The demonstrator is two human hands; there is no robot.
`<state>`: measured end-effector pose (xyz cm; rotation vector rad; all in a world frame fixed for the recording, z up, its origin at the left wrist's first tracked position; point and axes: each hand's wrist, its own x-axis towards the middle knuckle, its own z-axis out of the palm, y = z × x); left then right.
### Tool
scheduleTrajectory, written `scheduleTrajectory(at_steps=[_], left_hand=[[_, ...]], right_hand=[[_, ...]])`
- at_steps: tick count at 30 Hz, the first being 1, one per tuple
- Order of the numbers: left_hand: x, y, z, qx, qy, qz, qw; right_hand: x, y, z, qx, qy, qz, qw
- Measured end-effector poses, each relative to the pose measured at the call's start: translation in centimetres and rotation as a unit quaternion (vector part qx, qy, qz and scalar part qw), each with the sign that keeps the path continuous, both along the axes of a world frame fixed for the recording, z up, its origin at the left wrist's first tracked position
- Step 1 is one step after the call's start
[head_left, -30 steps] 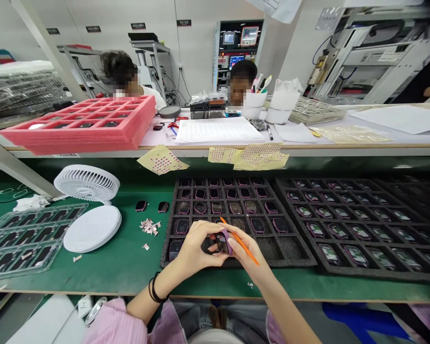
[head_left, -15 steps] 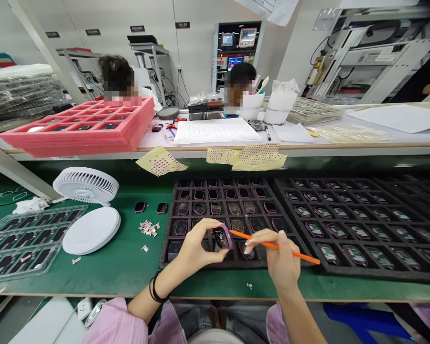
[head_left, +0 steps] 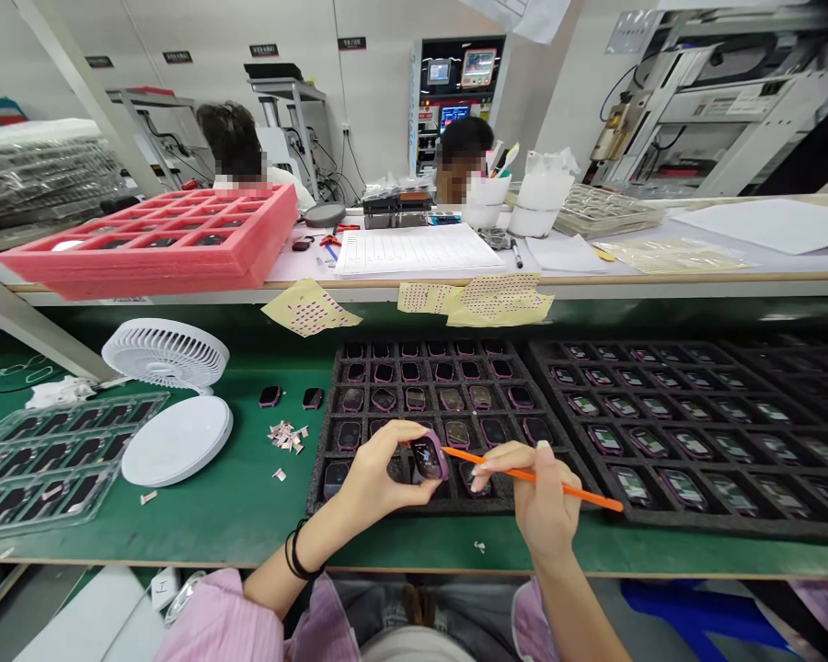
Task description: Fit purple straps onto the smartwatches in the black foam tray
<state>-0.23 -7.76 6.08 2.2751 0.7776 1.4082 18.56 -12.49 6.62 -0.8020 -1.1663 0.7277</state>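
My left hand (head_left: 386, 471) pinches a small smartwatch body with a purple edge (head_left: 429, 458), its dark screen turned up toward me. My right hand (head_left: 539, 492) grips a thin orange plastic pry stick (head_left: 531, 475) between thumb and fingers. The stick's tip rests against the watch's right edge. Both hands hover over a black foam tray (head_left: 497, 504) whose cells hold several similar watches. My hands hide its front cells.
A second black foam tray (head_left: 731, 526) of watches lies to the right on the green mat (head_left: 248, 524). On the left are a white fan (head_left: 166, 354), a clear plastic tray (head_left: 55, 460) and small paper scraps (head_left: 286, 437). Two co-workers sit beyond the upper bench.
My right hand has moved right, away from the left. The orange stick has swung from pointing at me to lying nearly level. The watch has turned its screen upward.
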Motion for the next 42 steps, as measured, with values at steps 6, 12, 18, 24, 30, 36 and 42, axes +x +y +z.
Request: scheduleTrajectory(at_steps=[6, 12, 18, 24, 30, 36, 42], left_hand=[[-0.2, 0.1, 0.0, 0.022, 0.016, -0.001, 1.0], [-0.4, 0.1, -0.1, 0.013, 0.028, -0.006, 1.0], [-3.6, 0.5, -0.3, -0.057, 0.183, 0.019, 0.981], [-6.6, -0.4, -3.2, -0.094, 0.36, -0.031, 0.928], [-10.9, 2.0, -3.7, -0.088, 0.364, 0.037, 0.926], [-19.8, 10.7, -3.9, -0.218, 0.479, 0.294, 0.798], [-22.7, 14.0, -4.4, -0.246, 0.498, 0.261, 0.79]], right_hand=[[0.3, 0.3, 0.7, -0.014, 0.015, 0.034, 0.999], [0.0, 0.5, 0.7, -0.026, 0.022, 0.055, 0.998], [0.7, 1.0, -0.8, -0.034, -0.035, 0.039, 0.998], [1.8, 2.5, -3.1, -0.062, -0.201, -0.022, 0.977], [4.0, 4.5, -6.9, 0.037, -0.478, -0.127, 0.869], [6.8, 5.9, -10.1, 0.062, -0.65, -0.116, 0.749], [6.7, 7.1, -7.4, 0.028, -0.636, -0.11, 0.763]])
